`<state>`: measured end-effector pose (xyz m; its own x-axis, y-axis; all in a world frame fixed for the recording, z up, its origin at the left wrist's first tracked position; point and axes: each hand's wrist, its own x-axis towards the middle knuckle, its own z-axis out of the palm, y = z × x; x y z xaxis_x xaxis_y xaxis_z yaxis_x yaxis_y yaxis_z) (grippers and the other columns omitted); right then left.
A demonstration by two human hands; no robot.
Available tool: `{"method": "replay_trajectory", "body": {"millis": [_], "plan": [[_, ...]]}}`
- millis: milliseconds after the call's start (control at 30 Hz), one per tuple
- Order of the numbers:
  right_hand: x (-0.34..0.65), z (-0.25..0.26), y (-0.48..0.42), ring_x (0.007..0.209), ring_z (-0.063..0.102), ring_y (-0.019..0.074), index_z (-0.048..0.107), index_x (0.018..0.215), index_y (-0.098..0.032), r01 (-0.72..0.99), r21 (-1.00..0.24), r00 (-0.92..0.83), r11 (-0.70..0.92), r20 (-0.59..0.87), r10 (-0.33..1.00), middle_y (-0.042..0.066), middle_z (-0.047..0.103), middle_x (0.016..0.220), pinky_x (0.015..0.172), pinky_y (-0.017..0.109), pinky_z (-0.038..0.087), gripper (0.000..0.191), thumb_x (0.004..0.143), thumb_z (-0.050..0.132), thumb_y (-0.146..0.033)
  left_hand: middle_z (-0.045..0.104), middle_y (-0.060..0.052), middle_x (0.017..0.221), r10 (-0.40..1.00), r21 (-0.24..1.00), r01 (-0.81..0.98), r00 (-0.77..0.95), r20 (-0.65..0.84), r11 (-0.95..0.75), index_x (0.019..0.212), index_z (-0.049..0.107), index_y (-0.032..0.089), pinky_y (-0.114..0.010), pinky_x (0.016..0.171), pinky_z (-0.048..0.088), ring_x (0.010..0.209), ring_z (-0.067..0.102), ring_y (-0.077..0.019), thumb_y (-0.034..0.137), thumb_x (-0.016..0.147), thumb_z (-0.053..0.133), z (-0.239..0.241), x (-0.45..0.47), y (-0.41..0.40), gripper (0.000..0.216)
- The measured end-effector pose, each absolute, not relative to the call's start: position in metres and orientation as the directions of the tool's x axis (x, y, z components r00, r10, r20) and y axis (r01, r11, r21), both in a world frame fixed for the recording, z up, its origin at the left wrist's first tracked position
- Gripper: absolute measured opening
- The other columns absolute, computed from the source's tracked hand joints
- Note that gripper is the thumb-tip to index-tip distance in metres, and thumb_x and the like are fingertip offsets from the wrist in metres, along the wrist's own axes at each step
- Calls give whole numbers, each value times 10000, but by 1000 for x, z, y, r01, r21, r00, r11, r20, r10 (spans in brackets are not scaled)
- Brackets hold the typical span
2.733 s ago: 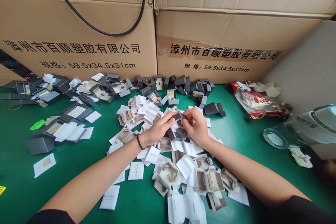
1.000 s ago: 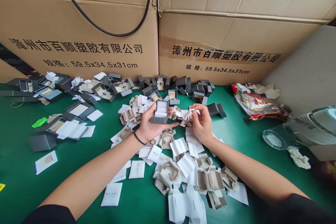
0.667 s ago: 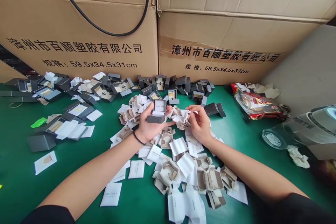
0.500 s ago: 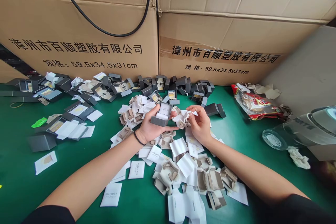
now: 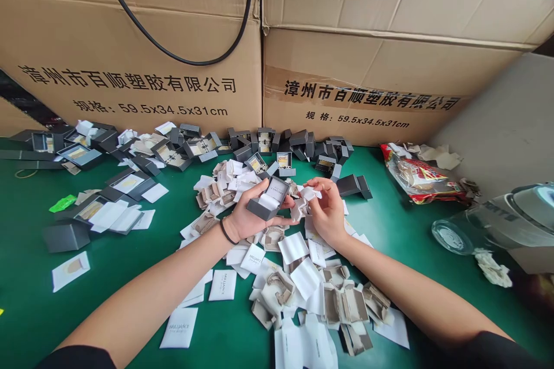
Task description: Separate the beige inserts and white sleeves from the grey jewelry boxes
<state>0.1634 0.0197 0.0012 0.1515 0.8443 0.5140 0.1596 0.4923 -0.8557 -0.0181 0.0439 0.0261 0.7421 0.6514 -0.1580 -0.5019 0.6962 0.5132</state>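
Observation:
My left hand holds a small open grey jewellery box with a white lining, tilted towards the right. My right hand is right beside it, fingers pinched on a small white and beige insert piece. Both hands hover over a heap of white cards and beige inserts on the green table. A black band sits on my left wrist.
Two big cardboard cartons with printed lettering stand along the back, a black cable looping across them. Several grey boxes lie at their foot and at the left. A red snack bag and a glass jar lie at the right.
My left hand went from working a closed piece with the right hand to holding an open grey box; it has since tilted the box rightward while the right hand picked up an insert.

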Motion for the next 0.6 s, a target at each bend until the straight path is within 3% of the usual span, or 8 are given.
{"method": "replay_trajectory", "body": {"millis": [233,500,600], "plan": [[161,-1,17,955,564,177,413,847,-231,177,-840,93,512,533,841,63,520,1025,764,341,500,87,856,499,-224,640,-145,900,645,485,-519,754,-128,703,986,633,32,-448,891,422,797,590,-216,445,883,377,21,-20,45,498],[161,-2,17,1048,552,182,352,840,-235,150,-842,14,518,525,851,76,522,1083,862,391,472,92,883,425,-198,660,-151,925,630,393,-557,773,-77,732,1005,629,44,-545,924,370,796,611,-236,467,876,375,23,-22,44,510],[160,-4,18,1068,563,187,327,841,-238,124,-851,-50,510,508,860,84,510,1131,900,413,459,97,885,405,-200,669,-156,909,609,387,-536,788,-90,750,1019,624,39,-515,924,378,786,626,-234,462,867,396,21,-21,44,504]]}}
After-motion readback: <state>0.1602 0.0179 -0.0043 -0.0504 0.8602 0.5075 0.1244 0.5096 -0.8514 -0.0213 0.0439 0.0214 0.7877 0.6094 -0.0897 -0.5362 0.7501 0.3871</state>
